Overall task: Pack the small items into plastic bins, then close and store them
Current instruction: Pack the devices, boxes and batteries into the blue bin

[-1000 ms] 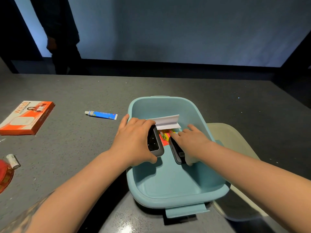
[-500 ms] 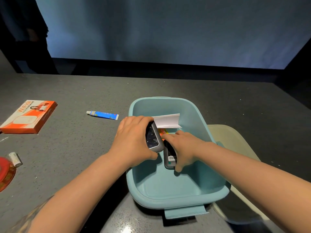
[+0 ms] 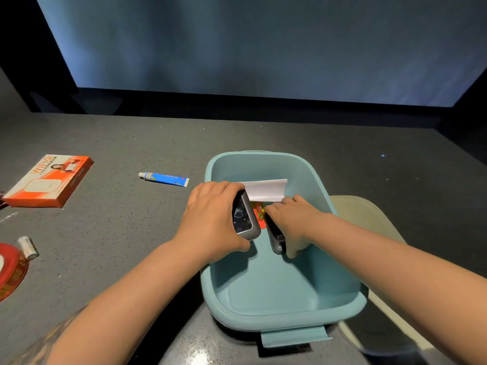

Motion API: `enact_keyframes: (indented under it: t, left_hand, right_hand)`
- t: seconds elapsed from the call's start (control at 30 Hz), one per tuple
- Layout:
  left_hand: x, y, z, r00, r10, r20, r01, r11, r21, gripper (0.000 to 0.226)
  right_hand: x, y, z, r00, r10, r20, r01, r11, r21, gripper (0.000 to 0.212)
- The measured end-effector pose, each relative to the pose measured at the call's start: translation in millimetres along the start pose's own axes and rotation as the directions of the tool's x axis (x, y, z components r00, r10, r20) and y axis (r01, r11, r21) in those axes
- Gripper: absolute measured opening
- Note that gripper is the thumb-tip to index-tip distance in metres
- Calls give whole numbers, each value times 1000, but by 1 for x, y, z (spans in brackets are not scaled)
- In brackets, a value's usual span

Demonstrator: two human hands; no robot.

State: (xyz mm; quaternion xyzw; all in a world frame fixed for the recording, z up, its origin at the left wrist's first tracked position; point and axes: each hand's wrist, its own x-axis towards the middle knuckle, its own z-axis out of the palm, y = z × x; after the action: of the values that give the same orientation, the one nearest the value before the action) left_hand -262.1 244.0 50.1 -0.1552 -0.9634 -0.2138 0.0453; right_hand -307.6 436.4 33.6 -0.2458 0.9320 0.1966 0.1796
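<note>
A light blue plastic bin (image 3: pixel 290 309) stands open on the grey table. My left hand (image 3: pixel 210 219) grips a grey device with a dark glossy face (image 3: pixel 243 216), held on edge inside the bin's left side. My right hand (image 3: pixel 292 222) grips a second dark grey device (image 3: pixel 276 239) just to the right of it, also inside the bin. Between them lies a small red and yellow packet (image 3: pixel 259 213). A folded white paper (image 3: pixel 266 189) lies further back in the bin.
A beige lid (image 3: pixel 369 219) lies under the bin's right side. Left of the bin on the table are a blue and white tube (image 3: pixel 164 178), an orange box (image 3: pixel 50 180), a small white cylinder (image 3: pixel 28 247) and a red round object (image 3: pixel 10 270) at the edge.
My right hand has shifted its device a little to the right and turned it more on edge. My left hand has stayed in place. The camera view has turned slightly left.
</note>
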Motion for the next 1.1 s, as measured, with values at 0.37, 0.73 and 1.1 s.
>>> enact_keyframes:
  t: [0.37,0.73,1.1]
  left_hand:
    - [0,-1,1,1000,1,0,-1,1000,-2,96]
    - [0,2,-1,998,53,-28,-54,998,-38,96]
    - [-20,-8,5,970,-201,-138,107,861,-498,85]
  right_hand:
    - [-1,3,-1,999,47,-13,-45,990,135,67]
    - [-30,-21,-27,942,334,-37,6,94,996,26]
    - [-24,-6,-20,899,405,163,-218,93,971,24]
